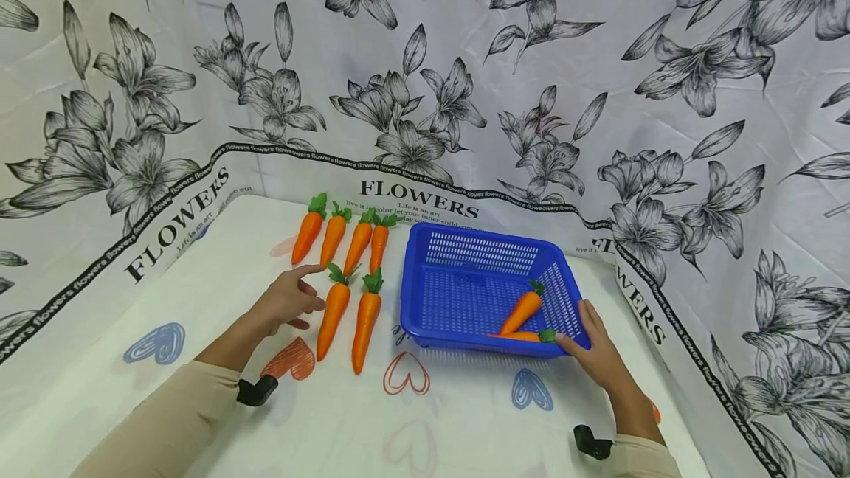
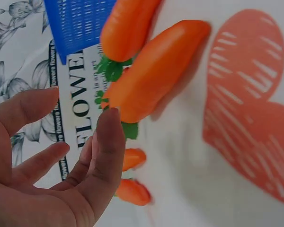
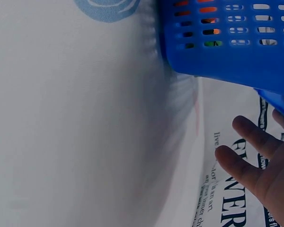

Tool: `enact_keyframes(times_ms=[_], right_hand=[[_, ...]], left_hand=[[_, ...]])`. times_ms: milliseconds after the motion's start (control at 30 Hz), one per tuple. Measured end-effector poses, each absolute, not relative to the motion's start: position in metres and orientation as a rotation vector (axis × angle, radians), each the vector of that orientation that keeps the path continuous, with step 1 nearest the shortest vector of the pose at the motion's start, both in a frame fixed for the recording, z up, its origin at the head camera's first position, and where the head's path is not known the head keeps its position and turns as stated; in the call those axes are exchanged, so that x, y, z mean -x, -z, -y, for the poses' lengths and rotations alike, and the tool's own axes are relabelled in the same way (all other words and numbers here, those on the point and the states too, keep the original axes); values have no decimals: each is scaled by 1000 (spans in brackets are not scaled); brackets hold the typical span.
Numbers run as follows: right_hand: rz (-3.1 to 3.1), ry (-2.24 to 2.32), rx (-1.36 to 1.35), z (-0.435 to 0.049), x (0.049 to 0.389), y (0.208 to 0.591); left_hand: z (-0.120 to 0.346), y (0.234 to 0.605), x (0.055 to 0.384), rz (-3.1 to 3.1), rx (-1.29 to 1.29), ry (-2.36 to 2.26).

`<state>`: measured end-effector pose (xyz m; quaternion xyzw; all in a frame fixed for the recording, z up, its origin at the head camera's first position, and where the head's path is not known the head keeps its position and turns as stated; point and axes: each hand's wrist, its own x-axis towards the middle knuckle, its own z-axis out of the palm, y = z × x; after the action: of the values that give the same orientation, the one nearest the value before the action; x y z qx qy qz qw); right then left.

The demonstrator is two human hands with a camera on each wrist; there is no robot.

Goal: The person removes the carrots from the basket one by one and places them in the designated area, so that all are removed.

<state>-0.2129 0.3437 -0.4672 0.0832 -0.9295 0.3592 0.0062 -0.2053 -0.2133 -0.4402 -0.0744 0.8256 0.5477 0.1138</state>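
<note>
My left hand [image 1: 292,299] hovers with spread fingers beside the nearer-left carrot [image 1: 333,319], an orange carrot with a green leafy top. In the left wrist view there is a gap between thumb and fingers, with nothing in it. Next to that carrot lies another carrot [image 1: 367,330]. My right hand [image 1: 600,349] is at the near right corner of a blue plastic basket [image 1: 458,279]. Its thumb lies over the rim and its fingers extend along the outside. The right wrist view shows straight fingers [image 3: 241,170] below the basket wall. Two carrots lie inside, one a leaning carrot [image 1: 521,312].
Several more carrots [image 1: 335,238] stand in a row farther back, left of the basket. A white cloth with printed hearts [image 1: 406,375] covers the table. Behind it hangs a flower-print curtain [image 1: 412,109], which also borders both sides.
</note>
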Motion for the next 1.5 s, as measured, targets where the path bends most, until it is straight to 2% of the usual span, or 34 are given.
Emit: enact_keyframes(times_ms=[367,667,1067,1500], right_hand=[[2923,-1118,-240,-343,213,467],[2928,-1125,-233,-342,212,467],[2931,-1097,-227,-342,210,466],[2899,-1115,-279,-347,214,471]], left_hand=[[217,409,203,-2434,27,-1738],[203,378,201,-2417,-123,-1839],[182,346,199,-2340,-216,-1929],[153,329,209,-2254,-298,-1969]])
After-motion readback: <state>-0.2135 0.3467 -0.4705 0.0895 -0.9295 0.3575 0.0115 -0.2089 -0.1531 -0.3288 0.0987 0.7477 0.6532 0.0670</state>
